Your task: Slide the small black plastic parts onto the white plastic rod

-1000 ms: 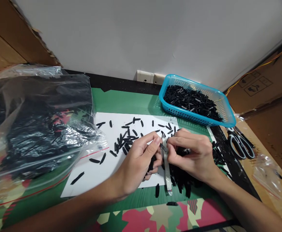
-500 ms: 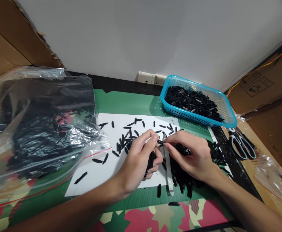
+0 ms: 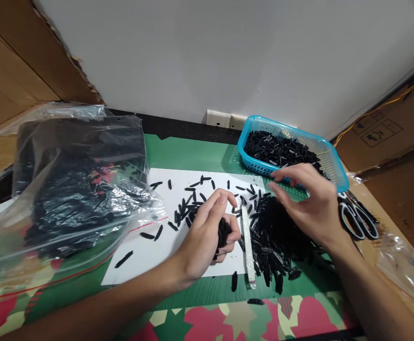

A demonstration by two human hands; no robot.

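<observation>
My left hand (image 3: 202, 237) is curled over the white paper (image 3: 139, 258), wrapped round a bunch of small black strips (image 3: 223, 233). Its thumb lies on top, beside the bent index finger. My right hand (image 3: 310, 203) hovers above the right part of a black pile (image 3: 269, 253), near the front side of a blue plastic basket (image 3: 260, 166). Its thumb and fingers are apart, with nothing seen between them. More black strips (image 3: 182, 210) lie scattered on the paper. A narrow white tool in clear wrap (image 3: 247, 248) lies between paper and pile.
Inside the basket are many black strips (image 3: 274, 149). A large clear zip bag (image 3: 86, 203) of black material covers the left side. Scissors (image 3: 351, 220) and a small plastic bag (image 3: 400, 265) lie at right. Behind stands a wall with sockets (image 3: 218, 119).
My right hand has parted from my left hand and moved right and up toward the basket, its fingers spreading. The left hand keeps its grip. The view has shifted slightly.
</observation>
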